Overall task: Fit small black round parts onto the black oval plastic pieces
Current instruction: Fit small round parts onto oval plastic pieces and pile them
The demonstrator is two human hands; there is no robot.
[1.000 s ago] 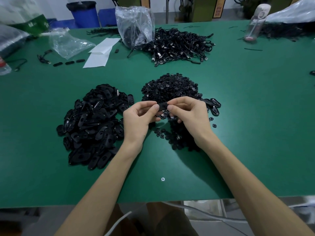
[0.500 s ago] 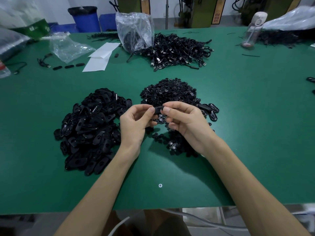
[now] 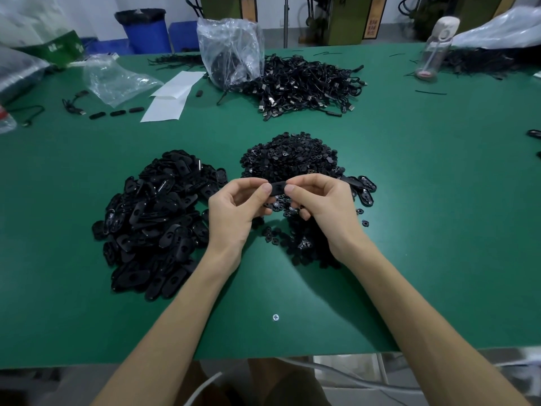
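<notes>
Left hand (image 3: pixel 234 212) and right hand (image 3: pixel 325 206) each pinch one end of a single black oval piece (image 3: pixel 278 187) between thumb and fingertips, raised above the green table (image 3: pixel 439 230) midway along its near edge; heap of round parts (image 3: pixel 289 159) lies beneath and beyond the hands; heap of oval pieces (image 3: pixel 158 221) just left

Probably a factory assembly bench: green work table (image 3: pixel 409 230) heaped with black parts (image 3: pixel 152 218) and cables (image 3: pixel 307 83).

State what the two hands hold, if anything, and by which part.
One black oval plastic piece, held between both hands: the left hand pinches its left end, the right hand its right end.
</notes>
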